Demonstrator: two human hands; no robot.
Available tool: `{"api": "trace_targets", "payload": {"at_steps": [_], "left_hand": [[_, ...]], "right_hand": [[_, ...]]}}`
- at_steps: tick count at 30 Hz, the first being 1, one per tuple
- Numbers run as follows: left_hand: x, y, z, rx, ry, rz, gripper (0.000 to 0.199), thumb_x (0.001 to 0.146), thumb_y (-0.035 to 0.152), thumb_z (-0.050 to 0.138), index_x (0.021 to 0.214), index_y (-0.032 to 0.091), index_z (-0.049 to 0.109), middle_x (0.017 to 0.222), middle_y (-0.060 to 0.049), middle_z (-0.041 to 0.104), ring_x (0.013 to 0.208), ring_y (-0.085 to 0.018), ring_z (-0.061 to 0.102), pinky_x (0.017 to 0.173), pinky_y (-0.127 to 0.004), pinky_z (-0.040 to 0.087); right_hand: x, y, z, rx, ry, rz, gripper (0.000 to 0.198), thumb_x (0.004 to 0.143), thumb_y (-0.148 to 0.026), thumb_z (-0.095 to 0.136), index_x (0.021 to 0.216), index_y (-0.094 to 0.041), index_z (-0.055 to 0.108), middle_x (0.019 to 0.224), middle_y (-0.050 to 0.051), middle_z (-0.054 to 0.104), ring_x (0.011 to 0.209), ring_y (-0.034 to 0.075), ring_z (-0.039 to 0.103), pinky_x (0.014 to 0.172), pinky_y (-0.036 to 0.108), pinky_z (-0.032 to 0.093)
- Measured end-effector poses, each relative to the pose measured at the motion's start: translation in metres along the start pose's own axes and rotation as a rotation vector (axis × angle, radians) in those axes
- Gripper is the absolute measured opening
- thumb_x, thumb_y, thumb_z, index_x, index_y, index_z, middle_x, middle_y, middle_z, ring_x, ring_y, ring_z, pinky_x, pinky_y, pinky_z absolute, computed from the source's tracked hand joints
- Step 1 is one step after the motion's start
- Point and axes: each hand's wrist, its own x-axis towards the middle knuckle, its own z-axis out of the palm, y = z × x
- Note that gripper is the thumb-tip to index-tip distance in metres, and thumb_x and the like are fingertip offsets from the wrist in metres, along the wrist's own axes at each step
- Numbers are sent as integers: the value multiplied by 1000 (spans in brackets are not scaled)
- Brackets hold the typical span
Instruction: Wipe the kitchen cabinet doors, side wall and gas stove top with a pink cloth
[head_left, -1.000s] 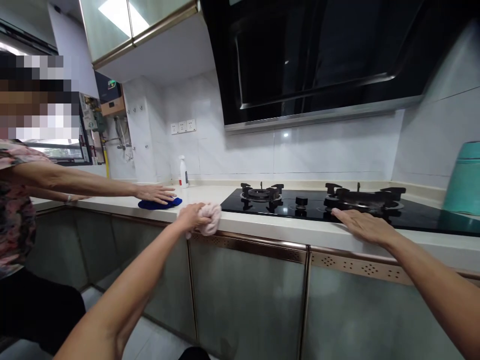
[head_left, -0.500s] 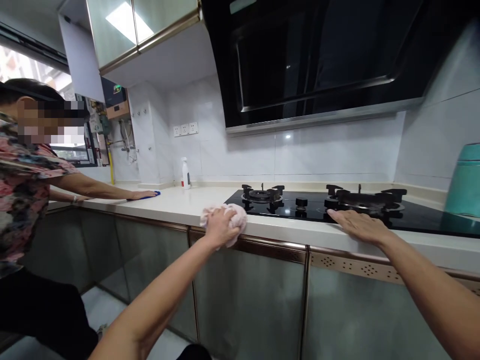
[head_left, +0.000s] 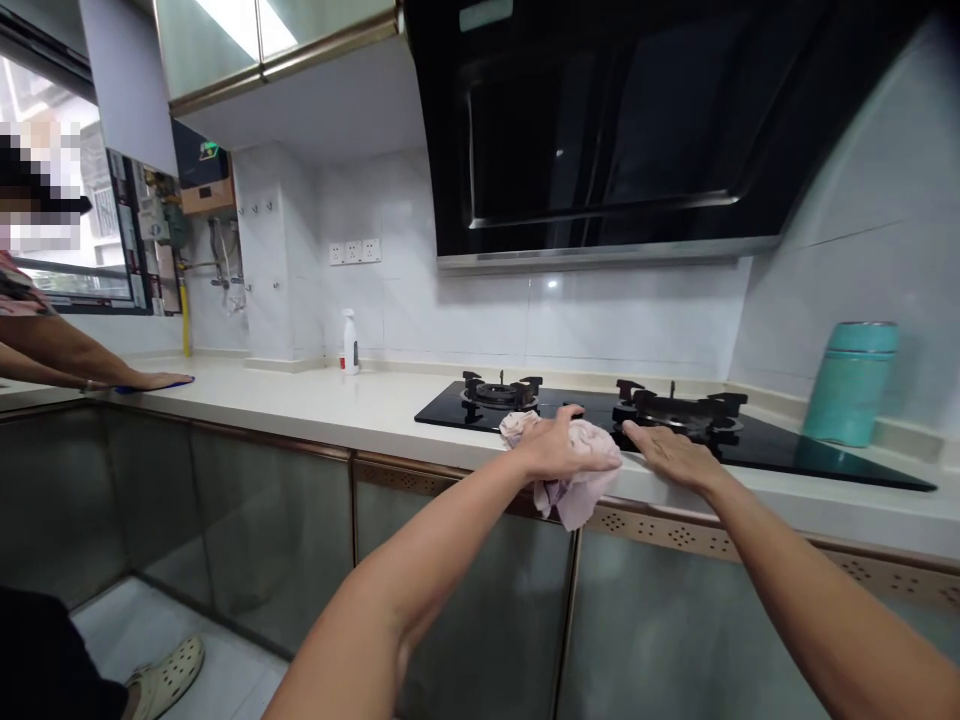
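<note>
This is a kitchen. A two-burner gas hob [head_left: 675, 408] lies along the front edge of the countertop [head_left: 300, 400], beneath a black range hood [head_left: 600, 140].

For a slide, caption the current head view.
Left hand holds a pink cloth at the counter edge; right hand rests palm-down by the gas hob.

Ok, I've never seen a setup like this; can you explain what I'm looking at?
There's no machine: a person works bare-handed, and a head-worn camera looks forward and down. The left hand holds a pink cloth that hangs over the front edge of the counter. The right hand is open, palm-down, at the front of the hob. A bottle stands further left, a teal container at the right. At far left, another person's hand rests on something blue.
</note>
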Motion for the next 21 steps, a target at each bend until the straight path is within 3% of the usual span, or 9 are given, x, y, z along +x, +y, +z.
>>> {"api": "trace_targets", "payload": {"at_steps": [3,5,8,12,16,21], "left_hand": [[-4,-14,-11,-228,155,-18,76,90,60,59,149,19,35,137,-16,62,118,-22,65,100,-37,51],[-5,-22,-22,-231,268,-21,54,100,49,44,143,17,41,131,-14,65,112,-17,66,96,-31,52],[-10,-33,-44,-114,367,-50,41,104,40,34,134,19,51,127,-10,67,113,-16,64,99,-31,49],[-30,-57,-71,135,401,-172,41,103,44,34,122,21,63,127,-11,67,121,-25,58,106,-42,43],[-47,-83,-81,381,321,-268,44,100,47,37,104,20,72,119,-14,70,124,-34,56,106,-50,41],[-58,-96,-80,575,230,-227,44,99,44,37,120,23,69,131,-14,67,127,-36,54,106,-55,39]], "right_hand": [[-8,-26,-8,77,183,-34,67,101,-60,16,134,-28,64,149,12,55,136,35,51,107,57,44],[-22,-61,-11,79,263,-205,60,102,-55,22,133,-28,65,147,11,55,135,31,50,108,51,44],[-49,-126,-7,-24,163,-551,52,100,-59,37,138,-35,62,150,8,54,133,32,50,106,52,42],[-72,-177,1,-211,98,-617,55,96,-63,47,138,-31,60,141,12,60,125,37,54,102,59,38],[-74,-170,-1,-197,119,-580,53,100,-59,41,142,-31,56,145,10,58,127,34,52,101,55,38],[-69,-119,-19,-152,100,-453,49,100,-57,38,129,-30,67,135,8,64,119,30,58,94,46,44]]}}
